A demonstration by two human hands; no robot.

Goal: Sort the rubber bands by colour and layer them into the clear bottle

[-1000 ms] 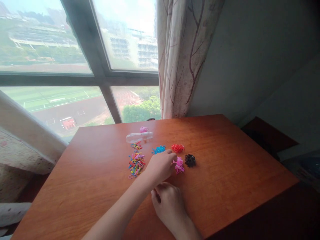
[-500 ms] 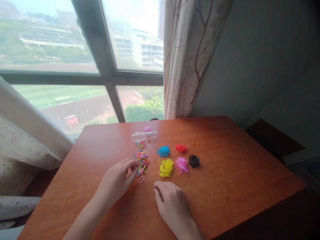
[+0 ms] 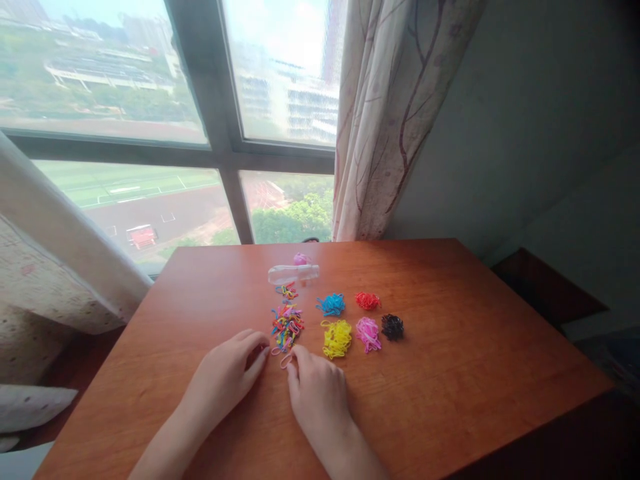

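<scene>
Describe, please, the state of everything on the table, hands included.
Mixed bands: loosely heaped, colours mingled
Blue bands: heaped
Yellow bands: heaped
Red bands: heaped
Pink bands: heaped
Black bands: heaped
Left hand: curled near mixed bands
Right hand: fingertips at pale pink band
Clear bottle: lying on its side
Pink item behind it: indistinct

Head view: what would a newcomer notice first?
Probably the yellow pile of small loops on the table, the blue pile behind it, and the red pile, pink pile and black pile to the right. Left of these lies a multicolored pile, with the left hand and right hand by its near side. Beyond the table, a window shows a sports field.
</scene>
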